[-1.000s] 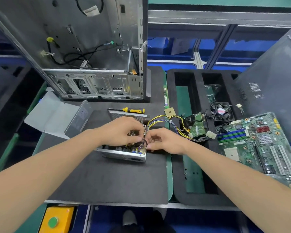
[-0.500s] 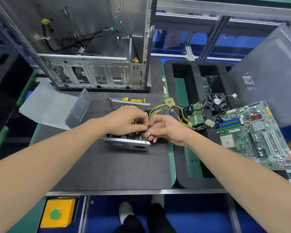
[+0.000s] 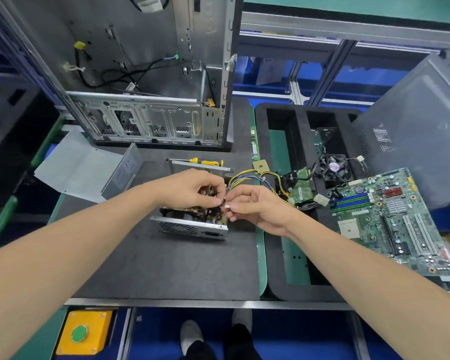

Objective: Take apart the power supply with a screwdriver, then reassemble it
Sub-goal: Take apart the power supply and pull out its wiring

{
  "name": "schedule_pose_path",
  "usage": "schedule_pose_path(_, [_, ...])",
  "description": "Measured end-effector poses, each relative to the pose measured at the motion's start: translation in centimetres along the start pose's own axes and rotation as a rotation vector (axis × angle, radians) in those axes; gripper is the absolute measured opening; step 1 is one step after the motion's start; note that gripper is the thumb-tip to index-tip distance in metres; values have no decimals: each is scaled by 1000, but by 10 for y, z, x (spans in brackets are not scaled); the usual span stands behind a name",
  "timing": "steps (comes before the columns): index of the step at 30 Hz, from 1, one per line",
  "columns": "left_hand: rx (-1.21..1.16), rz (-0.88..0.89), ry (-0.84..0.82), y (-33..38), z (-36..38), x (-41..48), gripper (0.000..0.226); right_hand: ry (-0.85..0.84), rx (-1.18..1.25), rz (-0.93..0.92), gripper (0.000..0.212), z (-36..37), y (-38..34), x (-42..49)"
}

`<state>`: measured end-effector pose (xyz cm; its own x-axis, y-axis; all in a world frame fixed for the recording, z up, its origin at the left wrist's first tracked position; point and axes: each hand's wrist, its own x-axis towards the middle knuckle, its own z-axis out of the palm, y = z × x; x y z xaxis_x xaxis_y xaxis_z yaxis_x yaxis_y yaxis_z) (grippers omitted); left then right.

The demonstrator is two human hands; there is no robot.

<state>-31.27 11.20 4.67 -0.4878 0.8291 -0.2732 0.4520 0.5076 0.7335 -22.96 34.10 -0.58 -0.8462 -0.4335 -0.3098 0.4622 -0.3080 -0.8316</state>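
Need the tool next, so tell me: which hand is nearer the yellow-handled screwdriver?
Left. The left hand sits just in front of the screwdriver, over the open power supply; the right hand, pinching a white connector, is farther to the right.

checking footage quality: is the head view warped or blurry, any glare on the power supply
Head view: strong wide-angle bending, the computer case leans; lighting even, shadows soft; no harsh glare on the power supply; the small connector looks slightly soft.
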Motion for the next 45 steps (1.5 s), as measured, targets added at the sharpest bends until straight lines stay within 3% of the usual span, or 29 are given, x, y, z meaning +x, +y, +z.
schedule_pose_path(12, [-176,-23,-29,6,-6,-5,5,6,24,-72,32,7,-8,1])
schedule_pose_path(15, [-194,-39,-35,9,-6,-4,6,16,-7,-56,27,7,-10,2])
schedule_pose_path(19, [-186,-62,-17,6,-4,-2,9,29,-114,-20,20,8,-12,4])
schedule_pose_path(38, [-210,-18,32,-7,0,2,20,42,-384,35,35,10,-16,12])
schedule_pose_path(45, [-162,-8,118,-7,9,3,27,80,-650,68,43,21,-32,19])
